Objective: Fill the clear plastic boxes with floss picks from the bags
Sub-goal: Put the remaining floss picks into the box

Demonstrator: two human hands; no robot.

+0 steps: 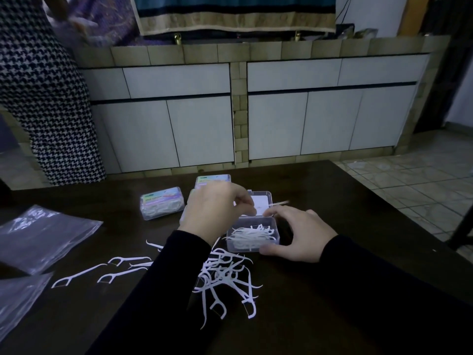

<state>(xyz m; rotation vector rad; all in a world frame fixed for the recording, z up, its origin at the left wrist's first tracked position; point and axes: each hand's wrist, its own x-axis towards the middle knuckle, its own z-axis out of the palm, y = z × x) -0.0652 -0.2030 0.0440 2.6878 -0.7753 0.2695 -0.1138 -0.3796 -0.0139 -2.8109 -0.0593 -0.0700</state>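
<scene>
An open clear plastic box (252,243) stands mid-table on the dark table (332,213), partly filled with white floss picks, its lid (259,202) tipped up behind. My right hand (299,234) grips the box, thumb on its front corner and fingers at its back rim. My left hand (215,208) hovers over the lid with curled fingers and pinches a blurred floss pick (280,203) that points right. A pile of loose floss picks (225,275) lies just in front of the box, and a few more picks (102,270) are scattered to the left.
Two closed, filled boxes with colourful labels sit behind my left hand, one to the left (162,203) and one further back (212,180). Flat plastic bags (43,237) lie at the table's left. A person in houndstooth cloth (43,98) stands far left. White cabinets are behind.
</scene>
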